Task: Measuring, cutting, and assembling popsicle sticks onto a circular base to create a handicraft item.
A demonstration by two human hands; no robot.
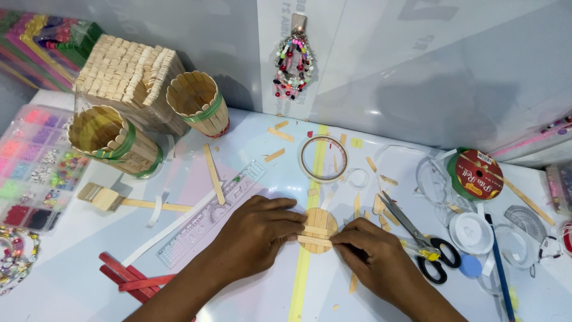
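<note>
Both the left hand [257, 229] and right hand [374, 253] pinch the wooden disc [317, 230], scissors [420, 241] just beside.

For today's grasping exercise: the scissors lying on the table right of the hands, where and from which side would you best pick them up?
Grip the scissors by the black finger loops, coming from the near right side. The loops lie towards the table's near edge and stand free, while the closed blades point up-left into the wood scraps. The right hand lies just left of them, so it is probably the handier one.
</note>
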